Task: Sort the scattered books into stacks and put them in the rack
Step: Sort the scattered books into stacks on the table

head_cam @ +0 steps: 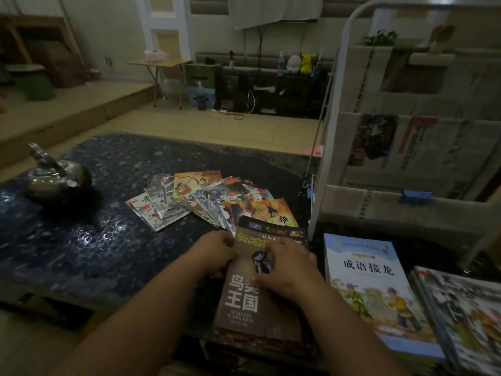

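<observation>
Surface [108, 240]: dark blue, glossy, pebble-patterned.
Metal kettle [58, 177] stands at its far left, handle raised, well apart from everything else on it.
Floor [206, 123]: pale wood, with a raised wooden step [81, 104] along the left.
Small folding table [160, 63] at the far wall, carrying a pale pink item [156, 55], too blurred to identify.
Green box [202, 74] just beside the table.
Low dark cabinet [271, 90] next along. On top: a dark bottle [231, 61], a white plush toy [294, 62], a yellow plush toy [308, 62].
White cable [252, 101] hangs at the cabinet's front.
Leafy plant [379, 39] upper right.
</observation>
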### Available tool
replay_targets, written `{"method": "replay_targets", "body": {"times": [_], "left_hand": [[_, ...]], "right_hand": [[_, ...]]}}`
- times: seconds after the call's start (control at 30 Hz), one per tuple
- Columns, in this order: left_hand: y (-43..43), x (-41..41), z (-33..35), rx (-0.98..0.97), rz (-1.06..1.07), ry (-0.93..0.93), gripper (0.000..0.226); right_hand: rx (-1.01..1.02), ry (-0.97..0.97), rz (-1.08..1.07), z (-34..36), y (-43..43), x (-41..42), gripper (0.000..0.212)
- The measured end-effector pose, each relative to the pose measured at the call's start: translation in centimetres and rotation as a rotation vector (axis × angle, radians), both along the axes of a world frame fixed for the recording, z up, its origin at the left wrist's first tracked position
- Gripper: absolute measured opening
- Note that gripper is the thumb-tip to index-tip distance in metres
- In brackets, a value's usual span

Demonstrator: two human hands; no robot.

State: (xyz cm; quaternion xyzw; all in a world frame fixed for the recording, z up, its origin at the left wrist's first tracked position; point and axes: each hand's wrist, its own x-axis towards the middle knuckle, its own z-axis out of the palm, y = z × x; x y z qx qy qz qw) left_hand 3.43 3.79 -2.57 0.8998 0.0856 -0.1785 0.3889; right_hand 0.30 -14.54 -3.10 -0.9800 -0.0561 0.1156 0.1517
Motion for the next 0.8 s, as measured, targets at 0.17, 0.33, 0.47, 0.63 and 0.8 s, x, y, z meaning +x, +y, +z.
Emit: {"method": "replay_targets", "body": {"times": [0.17, 0.33, 0.47, 0.63, 0.8], "left_hand": [[0.16, 0.11, -0.1, -0.041, -0.003, 0.022, 0.033], [0.36, 0.08, -0.3, -0.106, 0.017, 0.019, 0.032], [0.54, 0.13, -0.43, -0.127, 0.024, 0.015, 0.032], [0.28, 0.04, -0.55, -0.156, 0.03, 0.049, 0.035], [0.24, 0.51, -0.77, -0.194, 0.076, 0.071, 0.038]], "right_hand": [[0.02, 0.056, 0.037, -0.23, -0.02, 0.01, 0.095], [-0.017, 0.095, 0.028, 0.26, -0.11, 0.08, 0.096], [-0.007, 0.109, 0.019, 0.21, -0.26, 0.26, 0.096], [-0.034, 0.125, -0.004, 0.52, -0.31, 0.6, 0.091], [-0.05, 0.112, -0.001, 0.73, -0.34, 0.61, 0.089]]}}
